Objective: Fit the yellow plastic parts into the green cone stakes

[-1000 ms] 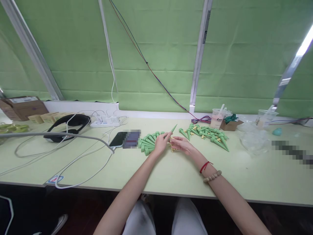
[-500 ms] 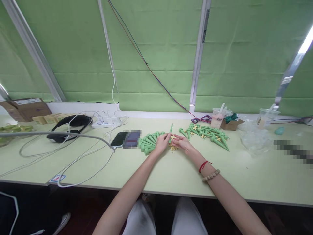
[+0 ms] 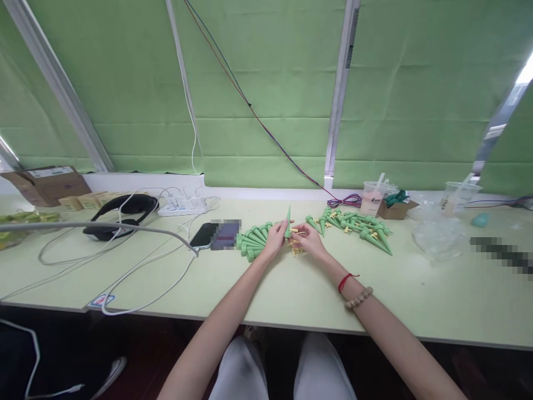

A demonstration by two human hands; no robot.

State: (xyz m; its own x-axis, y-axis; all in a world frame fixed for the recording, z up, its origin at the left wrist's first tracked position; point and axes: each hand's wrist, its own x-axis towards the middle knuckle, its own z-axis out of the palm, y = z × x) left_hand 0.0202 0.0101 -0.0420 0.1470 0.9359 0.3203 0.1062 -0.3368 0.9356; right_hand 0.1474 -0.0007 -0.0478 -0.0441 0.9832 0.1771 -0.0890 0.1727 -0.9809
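Observation:
My left hand [image 3: 275, 239] is closed around a green plastic spike [image 3: 288, 218], its point facing up. The fingers of my right hand [image 3: 308, 240] are pinched on a small yellow valve piece [image 3: 293, 230] against the side of that spike; whether it sits in the spike cannot be made out. Under the hands lies a small pile of yellow pieces [image 3: 296, 251], partly covered. Beside my left hand, several green spikes [image 3: 252, 244] lie fanned in a row. To the right is a loose heap of green spikes [image 3: 361, 226] with yellow pieces on them.
Left of the row lie a phone [image 3: 204, 235], black headphones [image 3: 120, 216], white cables [image 3: 137, 264] and a power strip [image 3: 183, 206]. At the back right stand a drink cup [image 3: 370, 199], a small cardboard box [image 3: 397, 209], a clear plastic bag [image 3: 437, 239] and another cup [image 3: 457, 199].
The spike in my left hand has turned more upright and shifted slightly left. A yellow piece now shows between my right fingers and the spike. The view has shifted slightly.

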